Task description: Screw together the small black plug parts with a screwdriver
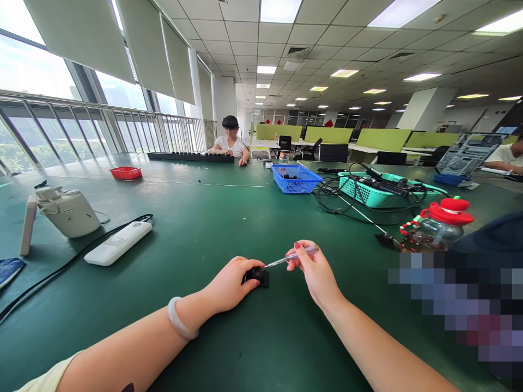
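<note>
No legible text anywhere, faint grey print on the white flat device [118, 243] too small to read, red sign [329, 123] on the far wall blurred, marks on the red-capped jar [439, 223] indistinct

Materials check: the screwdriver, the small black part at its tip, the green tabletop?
screwdriver: clear purple-tinted handle, likely plastic; thin bright shaft, looks metal.
small black part: matte black, probably moulded plastic, too small to be sure.
green tabletop: smooth, faintly glossy sheet with soft light reflections, likely rubber or vinyl mat.
</note>
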`<state>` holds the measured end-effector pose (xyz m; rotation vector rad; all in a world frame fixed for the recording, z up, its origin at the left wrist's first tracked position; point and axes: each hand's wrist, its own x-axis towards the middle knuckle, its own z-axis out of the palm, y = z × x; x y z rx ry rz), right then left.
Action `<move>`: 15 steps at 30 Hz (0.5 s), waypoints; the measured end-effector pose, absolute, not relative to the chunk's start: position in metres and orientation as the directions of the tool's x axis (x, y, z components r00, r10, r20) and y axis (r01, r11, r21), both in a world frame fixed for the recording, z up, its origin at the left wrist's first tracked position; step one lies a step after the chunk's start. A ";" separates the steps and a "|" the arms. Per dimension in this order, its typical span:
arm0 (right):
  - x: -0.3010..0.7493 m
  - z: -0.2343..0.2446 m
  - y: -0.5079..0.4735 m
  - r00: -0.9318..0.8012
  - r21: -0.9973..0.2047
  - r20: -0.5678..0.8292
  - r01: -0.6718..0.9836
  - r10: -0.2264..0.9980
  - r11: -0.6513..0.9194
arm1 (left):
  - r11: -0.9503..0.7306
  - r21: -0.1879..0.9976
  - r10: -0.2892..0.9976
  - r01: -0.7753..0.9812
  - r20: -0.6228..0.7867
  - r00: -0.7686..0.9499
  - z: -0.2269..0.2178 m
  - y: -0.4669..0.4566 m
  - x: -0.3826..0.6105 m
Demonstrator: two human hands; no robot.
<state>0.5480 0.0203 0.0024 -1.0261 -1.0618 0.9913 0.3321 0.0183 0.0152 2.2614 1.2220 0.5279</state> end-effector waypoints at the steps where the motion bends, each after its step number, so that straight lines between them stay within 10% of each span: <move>1: 0.547 0.003 0.020 0.193 -0.963 0.194 -0.152 0.962 0.225 | -0.463 0.602 0.850 0.650 0.093 0.519 0.015 0.018 0.332; 15: 0.549 0.006 0.020 0.211 -0.977 0.154 -0.116 0.965 0.181 | -0.466 0.601 0.848 0.649 0.093 0.522 0.016 0.018 0.332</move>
